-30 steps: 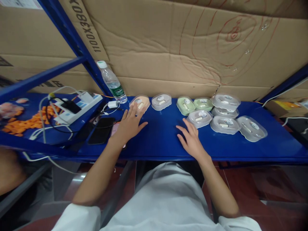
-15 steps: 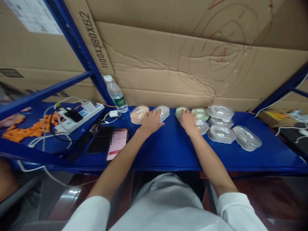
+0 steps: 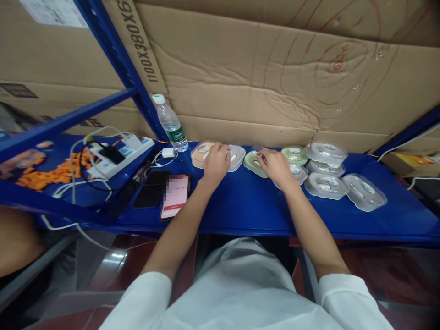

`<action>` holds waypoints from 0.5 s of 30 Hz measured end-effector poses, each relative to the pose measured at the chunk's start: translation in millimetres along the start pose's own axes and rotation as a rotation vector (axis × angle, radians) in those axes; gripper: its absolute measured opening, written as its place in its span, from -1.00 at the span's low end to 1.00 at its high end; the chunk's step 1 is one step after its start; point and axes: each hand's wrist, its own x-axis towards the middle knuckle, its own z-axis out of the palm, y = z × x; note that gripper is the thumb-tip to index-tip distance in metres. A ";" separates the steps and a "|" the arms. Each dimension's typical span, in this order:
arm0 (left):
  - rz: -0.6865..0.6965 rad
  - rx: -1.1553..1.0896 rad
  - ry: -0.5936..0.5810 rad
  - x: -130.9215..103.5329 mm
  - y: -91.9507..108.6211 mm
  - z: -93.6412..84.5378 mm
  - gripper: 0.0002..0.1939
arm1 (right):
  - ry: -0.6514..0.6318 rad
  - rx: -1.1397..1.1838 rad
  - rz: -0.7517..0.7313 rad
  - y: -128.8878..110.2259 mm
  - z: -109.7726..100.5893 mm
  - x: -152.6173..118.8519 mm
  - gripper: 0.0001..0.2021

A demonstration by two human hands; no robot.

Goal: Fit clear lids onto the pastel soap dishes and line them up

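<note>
Green box (image 3: pixel 253 167) had shifted leftward, away from its green neighbour (image 3: pixel 296 154). Right hand (image 3: pixel 277 166) bent its fingers at its lid; left hand (image 3: pixel 216 164) curled over peach box (image 3: pixel 198 156) and grey box (image 3: pixel 238 161); grips couldn't be told. Step, apparently: positioning boxes; next called for steady fingertips.

We see glossy plastic boxes (image 3: pixel 325 186), a smooth, shiny tabletop (image 3: pixel 240 208) and, behind its far edge, matt creased cardboard (image 3: pixel 220 87).

Containers (image 3: pixel 326 185) sit along the bench (image 3: pixel 237 206), bottle (image 3: pixel 172 128) to their left, phones (image 3: pixel 150 190) front-left, power strip (image 3: pixel 133 154) farther left, cardboard (image 3: pixel 220 82) behind.
</note>
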 end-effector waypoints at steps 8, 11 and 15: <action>0.084 0.022 -0.150 -16.6 22.3 32.7 -0.65 | -0.156 -0.089 -0.008 -16.5 23.4 -6.2 -0.68; 0.026 0.014 -0.151 -14.1 16.8 34.1 -0.68 | -0.133 -0.089 0.004 -12.7 21.4 -2.4 -0.63; -0.060 -0.010 -0.111 -7.9 9.1 26.0 -0.66 | -0.058 -0.082 0.017 -10.3 22.9 2.0 -0.61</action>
